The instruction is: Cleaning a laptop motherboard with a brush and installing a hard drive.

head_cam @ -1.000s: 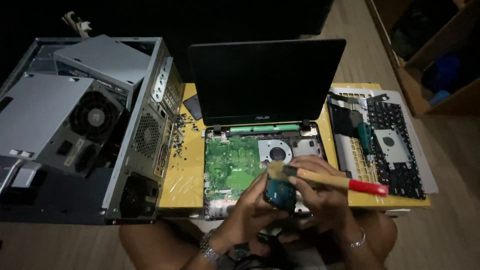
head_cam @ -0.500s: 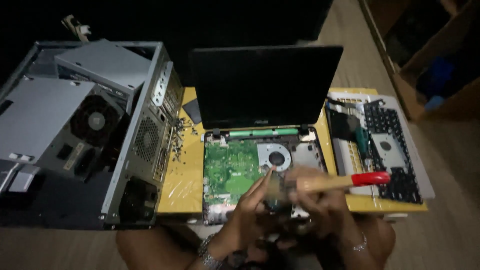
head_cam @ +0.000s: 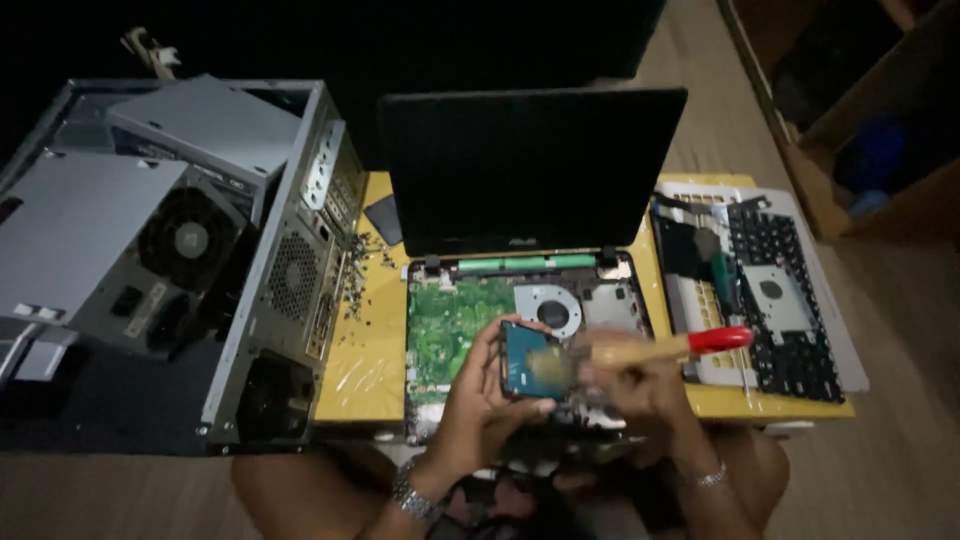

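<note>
My left hand (head_cam: 478, 402) holds a small flat drive with a blue circuit board (head_cam: 522, 358), tilted up over the front of an opened laptop base (head_cam: 450, 322) with its green board and round fan (head_cam: 548, 306) exposed. My right hand (head_cam: 640, 392) grips a wooden brush with a red handle end (head_cam: 715, 341). The brush's bristle end is blurred against the drive's right side. The laptop's dark screen (head_cam: 530, 170) stands upright behind.
An open grey desktop computer case (head_cam: 150, 250) lies on the left beside the yellow table (head_cam: 370, 355). Small screws (head_cam: 355, 275) are scattered by the case. A removed laptop keyboard cover (head_cam: 785, 300) with a green-handled screwdriver (head_cam: 722, 278) lies on the right. A wooden shelf (head_cam: 850, 150) stands at upper right.
The drive has been lifted and turned up towards me in the left hand. The brush has shifted slightly and its bristles are moving across the drive.
</note>
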